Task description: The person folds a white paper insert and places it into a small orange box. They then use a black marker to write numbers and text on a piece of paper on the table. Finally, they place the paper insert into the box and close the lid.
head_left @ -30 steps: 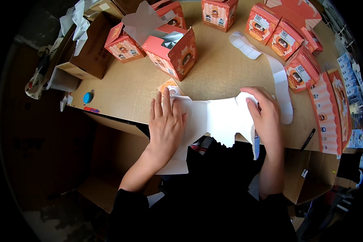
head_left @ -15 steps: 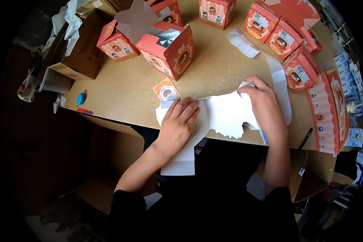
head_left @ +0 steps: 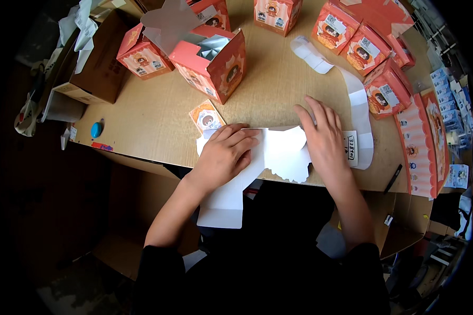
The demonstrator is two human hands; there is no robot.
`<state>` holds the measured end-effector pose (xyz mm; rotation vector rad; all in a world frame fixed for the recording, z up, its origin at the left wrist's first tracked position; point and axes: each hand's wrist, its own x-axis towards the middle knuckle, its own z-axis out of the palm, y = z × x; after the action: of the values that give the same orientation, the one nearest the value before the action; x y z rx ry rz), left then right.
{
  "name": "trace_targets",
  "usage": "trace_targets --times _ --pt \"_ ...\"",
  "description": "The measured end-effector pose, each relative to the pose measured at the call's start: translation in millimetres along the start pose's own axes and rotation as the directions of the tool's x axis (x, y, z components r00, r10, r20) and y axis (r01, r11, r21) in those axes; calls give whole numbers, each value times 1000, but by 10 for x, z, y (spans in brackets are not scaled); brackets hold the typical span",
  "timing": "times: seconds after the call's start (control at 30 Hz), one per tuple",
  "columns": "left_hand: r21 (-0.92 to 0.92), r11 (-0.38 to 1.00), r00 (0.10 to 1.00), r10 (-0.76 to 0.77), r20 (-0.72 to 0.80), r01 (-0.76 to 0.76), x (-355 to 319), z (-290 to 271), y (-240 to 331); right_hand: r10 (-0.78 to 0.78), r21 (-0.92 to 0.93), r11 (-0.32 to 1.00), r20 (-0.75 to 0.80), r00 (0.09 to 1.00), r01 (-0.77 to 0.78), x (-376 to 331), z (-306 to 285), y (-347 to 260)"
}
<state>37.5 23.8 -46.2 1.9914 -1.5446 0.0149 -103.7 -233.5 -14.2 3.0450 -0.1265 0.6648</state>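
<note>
Our white card blank lies across the bench's near edge, one flap reaching past it. Our left hand rests palm down on its left part, fingers gently bent, unclenched; our right hand, fingers outstretched, pinching nothing, lies over its right end.

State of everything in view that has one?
White card sheet: partly folded, hanging over the table edge
Left hand: on the sheet, fingers bent
Right hand: at the sheet's right end, fingers extended
Red box with silvery contents: open
Red box nearest the strip: looks closed
Paper strip: unrolled
Brown carton: open
Black pen: lying down, cap unclear
</note>
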Motion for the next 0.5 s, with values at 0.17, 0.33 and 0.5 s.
trace_targets --times 0.17,0.33,0.5 --pt "173 985 999 15 -34 -9 80 8 73 -59 84 995 -1 998 59 95 -260 -47" --pt "319 947 999 31 -9 -27 180 -14 203 -101 159 978 -194 976 133 191 -542 -300" --pt "330 940 997 76 27 -81 305 -98 251 -106 108 990 110 988 94 183 57 -156"
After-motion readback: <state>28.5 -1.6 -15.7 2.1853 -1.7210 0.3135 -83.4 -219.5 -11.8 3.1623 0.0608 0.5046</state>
